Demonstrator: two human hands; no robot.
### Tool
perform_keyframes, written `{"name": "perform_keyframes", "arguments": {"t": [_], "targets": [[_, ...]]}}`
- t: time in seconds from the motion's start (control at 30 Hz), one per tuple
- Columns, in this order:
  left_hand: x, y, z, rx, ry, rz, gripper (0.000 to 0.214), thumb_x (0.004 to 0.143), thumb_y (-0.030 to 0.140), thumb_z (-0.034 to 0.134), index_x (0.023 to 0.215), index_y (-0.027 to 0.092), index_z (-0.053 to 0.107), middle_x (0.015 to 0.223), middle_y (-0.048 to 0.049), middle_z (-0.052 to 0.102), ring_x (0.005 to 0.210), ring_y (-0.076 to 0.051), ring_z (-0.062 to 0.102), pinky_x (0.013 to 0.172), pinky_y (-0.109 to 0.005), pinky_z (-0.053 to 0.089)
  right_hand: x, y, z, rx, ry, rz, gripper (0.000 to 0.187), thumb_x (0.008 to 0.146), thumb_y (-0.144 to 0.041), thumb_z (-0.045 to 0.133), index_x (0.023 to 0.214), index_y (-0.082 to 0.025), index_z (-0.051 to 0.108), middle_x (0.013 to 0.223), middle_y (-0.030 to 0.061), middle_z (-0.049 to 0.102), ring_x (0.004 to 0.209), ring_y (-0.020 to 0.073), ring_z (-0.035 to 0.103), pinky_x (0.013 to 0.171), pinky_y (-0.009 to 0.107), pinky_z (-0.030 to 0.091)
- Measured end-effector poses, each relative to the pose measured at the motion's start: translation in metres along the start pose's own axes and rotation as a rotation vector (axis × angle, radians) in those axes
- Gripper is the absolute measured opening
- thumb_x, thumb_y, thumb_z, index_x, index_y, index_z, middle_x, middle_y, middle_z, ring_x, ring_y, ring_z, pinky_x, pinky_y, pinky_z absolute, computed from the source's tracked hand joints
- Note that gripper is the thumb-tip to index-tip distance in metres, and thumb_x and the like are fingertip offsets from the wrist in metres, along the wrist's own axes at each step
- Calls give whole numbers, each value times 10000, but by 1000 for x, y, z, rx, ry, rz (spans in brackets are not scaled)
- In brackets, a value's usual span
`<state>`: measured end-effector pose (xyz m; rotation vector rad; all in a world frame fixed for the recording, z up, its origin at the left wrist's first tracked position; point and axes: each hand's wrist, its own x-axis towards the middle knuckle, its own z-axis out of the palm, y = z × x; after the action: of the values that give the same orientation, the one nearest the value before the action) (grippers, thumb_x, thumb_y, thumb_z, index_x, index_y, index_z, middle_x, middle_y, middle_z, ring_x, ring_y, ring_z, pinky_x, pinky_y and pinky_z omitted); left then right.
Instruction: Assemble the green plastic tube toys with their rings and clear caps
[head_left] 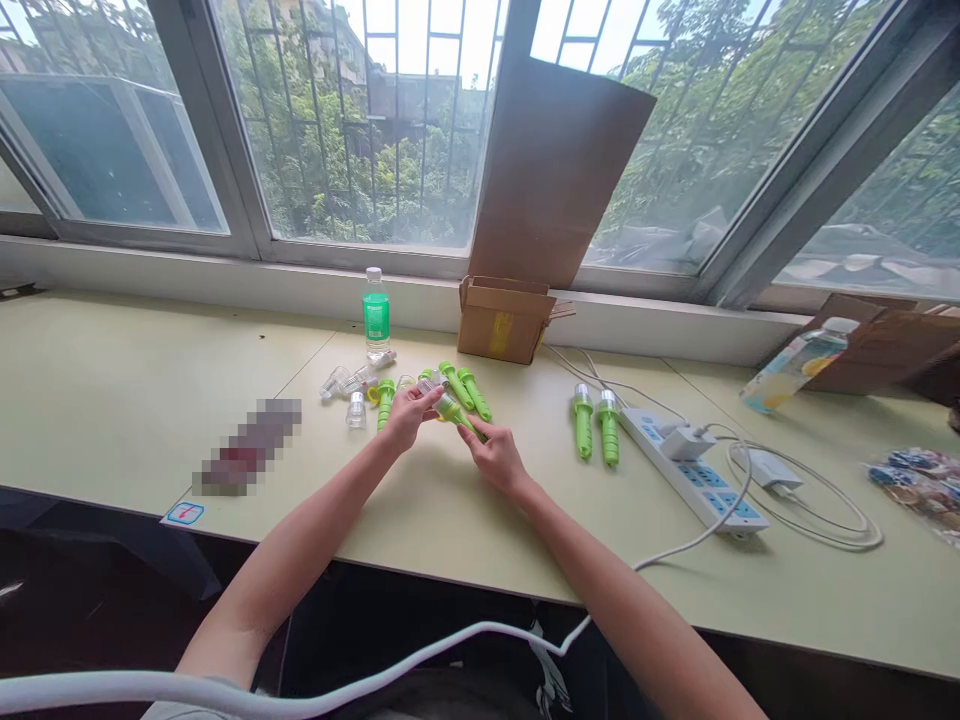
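Observation:
Between my two hands is a green flashlight-shaped plastic tube (452, 409) with a clear end. My left hand (406, 416) pinches the clear end, while the fingers of my right hand (496, 455) close round the green handle. Just beyond them lie loose green tubes (475, 393) of the same kind, and another green tube (385, 402) is close to my left fingers. Left of it are several clear plastic caps (356, 410), one standing upright. Two more green tubes with silvery tops (583, 424) lie side by side on the right.
A bottle with a green label (376, 318) and a cardboard box (504, 322) stand by the window. On the right are a white power strip (694, 470), looped cables, a tilted bottle (799, 366) and wrapped packets (919, 485). A white cable (420, 668) crosses in front of me.

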<state>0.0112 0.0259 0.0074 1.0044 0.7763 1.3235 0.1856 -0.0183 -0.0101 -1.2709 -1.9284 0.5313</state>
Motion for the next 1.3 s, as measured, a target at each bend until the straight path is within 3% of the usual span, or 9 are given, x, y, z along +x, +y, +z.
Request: {"name": "perform_keyframes", "arguments": {"t": [0.13,0.23,0.4,0.57,0.73,0.87,1.1,1.3], "targets": [[0,3,-1,39,-38,22,387,658,430,745,867,117,654,796,-63,681,693,-161,644,740,-346,533,2,-3,0,237,-59,21,472,873,-578,382,864,-198,661,500,-9,404,431,122,320,440,258,247],[-1,1,1,90,-59,80,414,692,462,710,923,126,639,838,-72,685,749,-175,652,736,-338,540,3,-3,0,245,-45,17,460,873,-570,395,870,-199,669,498,-12,397,439,122,318,450,259,255],[0,-9,0,195,65,247,487,787,603,525,880,131,603,748,-61,658,646,-154,633,540,-264,530,0,2,3,48,83,-21,433,871,-546,413,980,-224,681,560,4,524,471,134,399,501,263,319],[9,-22,-10,274,171,203,576,818,682,366,694,147,540,497,-15,543,388,-106,491,335,-214,373,0,8,3,-74,208,66,466,856,-556,422,1053,-209,664,705,35,654,541,150,494,557,263,380],[13,-27,-11,390,151,215,570,838,662,345,631,160,521,426,7,496,323,-78,403,314,-202,264,7,18,-8,-128,477,194,460,871,-489,401,1150,-180,597,937,76,677,777,209,589,685,292,421],[12,-26,-10,502,117,255,544,848,625,373,610,160,525,417,13,497,340,-77,418,359,-208,304,16,36,-21,-257,560,260,445,877,-375,375,1240,-167,526,1023,109,643,900,249,577,747,330,419],[9,-23,-10,716,23,320,497,857,574,419,589,168,517,438,17,512,398,-89,473,445,-219,359,25,69,-35,-536,512,451,485,867,-222,379,1330,-83,409,1035,181,567,955,274,543,771,349,407],[5,-22,-7,777,-22,350,477,859,547,443,555,179,454,442,23,491,421,-98,476,465,-228,343,23,84,-45,-686,467,584,400,791,-109,398,1170,-97,525,1103,178,501,1019,273,481,815,351,376]]}}
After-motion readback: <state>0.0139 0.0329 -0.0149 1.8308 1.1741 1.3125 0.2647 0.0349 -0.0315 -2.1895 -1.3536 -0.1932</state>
